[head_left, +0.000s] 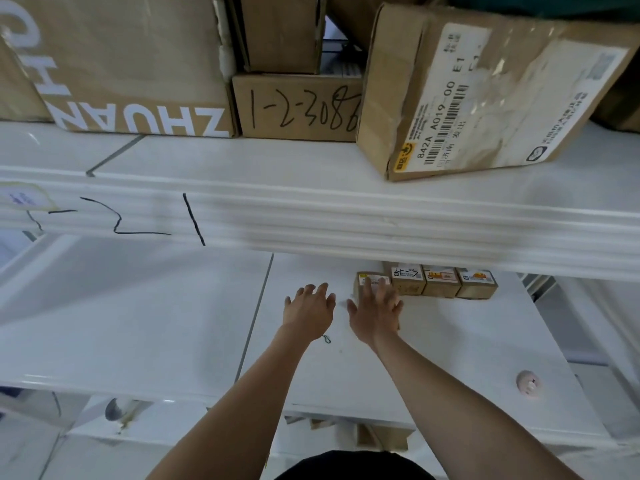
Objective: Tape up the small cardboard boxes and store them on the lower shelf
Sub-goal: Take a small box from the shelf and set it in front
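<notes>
Both arms reach forward onto the lower shelf, a white surface under the ribbed white edge of the shelf above; left hand held flat with fingers straight and slightly spread, palm down, holding nothing, whether it touches the shelf cannot be told; right hand flat on a small cardboard box, fingers straight and lying over its top and near side, not curled round it; that box sits at the left end of a row, just beside three more small boxes with labels on top, all far back on the lower shelf, partly tucked under the upper shelf edge; a small round pinkish object lies on the lower shelf well to the right of the arms; on the upper shelf, a large box printed ZHUAN, a box with handwritten numbers, and a worn box with a shipping label tilted toward the edge; black marker strokes on the shelf front.
</notes>
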Motion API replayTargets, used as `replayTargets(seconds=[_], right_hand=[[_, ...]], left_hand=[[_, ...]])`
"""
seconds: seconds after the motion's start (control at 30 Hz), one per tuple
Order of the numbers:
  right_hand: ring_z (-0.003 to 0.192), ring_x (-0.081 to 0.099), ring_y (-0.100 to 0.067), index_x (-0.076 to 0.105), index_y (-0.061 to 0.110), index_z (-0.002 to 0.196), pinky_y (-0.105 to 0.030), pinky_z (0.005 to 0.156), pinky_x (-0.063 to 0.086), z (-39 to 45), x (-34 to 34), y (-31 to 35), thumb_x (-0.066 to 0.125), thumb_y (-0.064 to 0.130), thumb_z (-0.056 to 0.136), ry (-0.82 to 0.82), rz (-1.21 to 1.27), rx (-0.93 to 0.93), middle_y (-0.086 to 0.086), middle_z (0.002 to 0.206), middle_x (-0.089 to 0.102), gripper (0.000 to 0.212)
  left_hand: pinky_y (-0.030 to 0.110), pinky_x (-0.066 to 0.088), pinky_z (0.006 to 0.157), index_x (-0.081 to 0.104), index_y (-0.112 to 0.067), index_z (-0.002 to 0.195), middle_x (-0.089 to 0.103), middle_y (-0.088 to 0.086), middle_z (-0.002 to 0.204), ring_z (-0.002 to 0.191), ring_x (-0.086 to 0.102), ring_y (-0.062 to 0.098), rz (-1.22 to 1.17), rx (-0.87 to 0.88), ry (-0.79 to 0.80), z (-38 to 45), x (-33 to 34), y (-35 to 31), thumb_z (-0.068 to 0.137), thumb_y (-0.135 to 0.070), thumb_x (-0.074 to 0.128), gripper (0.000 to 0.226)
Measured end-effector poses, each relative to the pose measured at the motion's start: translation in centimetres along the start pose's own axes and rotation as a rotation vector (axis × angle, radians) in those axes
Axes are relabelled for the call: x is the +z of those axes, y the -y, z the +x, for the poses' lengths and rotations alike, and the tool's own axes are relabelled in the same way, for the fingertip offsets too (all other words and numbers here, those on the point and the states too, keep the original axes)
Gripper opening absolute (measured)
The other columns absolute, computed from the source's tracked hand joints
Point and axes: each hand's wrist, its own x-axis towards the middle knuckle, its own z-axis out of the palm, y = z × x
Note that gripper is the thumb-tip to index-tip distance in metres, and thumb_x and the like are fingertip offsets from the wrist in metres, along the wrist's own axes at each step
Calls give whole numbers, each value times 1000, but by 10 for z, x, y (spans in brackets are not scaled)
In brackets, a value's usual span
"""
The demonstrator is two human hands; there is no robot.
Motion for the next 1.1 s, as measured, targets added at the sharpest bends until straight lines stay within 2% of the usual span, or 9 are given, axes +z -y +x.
replayTargets(seconds=[0.17,0.43,0.6,0.67,0.73,0.77,0.83,0.97,1.1], right_hand=[[150,-14,-50,-13,25,161,-60,123,-3,-8,5,6,22,58,104,45,-65,6,-13,167,-20,74],[152,-1,-47,-7,27,162,-57,122,15,-42,8,-1,30,41,107,101,19,12,-11,168,-17,67],[140,33,-40,9,27,162,-53,115,33,-59,-9,-18,41,31,105,40,525,91,-10,164,11,65],[115,55,-27,29,23,157,-41,95,48,-69,-18,-24,41,27,105,44,888,157,-10,146,41,53],[88,62,-13,54,20,137,-27,72,50,-80,-28,-27,43,26,106,86,1268,306,-5,121,64,33],[85,66,-15,61,20,126,-28,66,52,-85,-32,-29,47,29,106,119,1450,396,-4,112,70,26],[92,71,-27,68,14,116,-36,70,57,-91,-35,-32,53,32,104,192,1716,507,-10,105,75,27],[117,64,-41,62,-1,129,-54,105,48,-100,-39,-35,45,31,107,328,1942,459,-25,124,68,42],[115,65,-42,61,-1,130,-54,100,52,-108,-45,-37,41,23,108,328,1948,406,-26,126,66,38]], left_hand=[[51,31,115,33,-21,154,41,9,156,143,37,28,0,4,8,-11,2,11,109,-41,25,50],[46,42,106,36,-17,153,51,15,143,132,48,32,-199,-6,51,-26,17,14,109,-36,28,48],[37,38,110,36,-11,154,53,18,145,134,48,33,-456,-43,137,-34,24,7,110,-27,31,47],[33,39,108,38,-12,153,49,11,151,137,45,31,-546,-94,212,-42,26,2,109,-23,30,46],[35,41,108,40,-10,151,46,10,152,137,47,31,-663,-164,281,-51,28,-7,109,-23,31,45],[39,44,108,40,-8,150,47,12,150,134,50,31,-748,-221,329,-56,28,-11,110,-25,31,45],[42,49,102,39,-9,147,52,10,143,125,57,32,-965,-346,447,-67,27,-20,110,-37,30,48],[48,56,94,46,-6,136,62,16,123,107,67,38,-1247,-395,495,-75,21,-31,109,-47,29,52],[48,59,83,47,-12,127,65,12,110,100,67,33,-1461,-434,446,-75,12,-44,108,-46,35,40]])
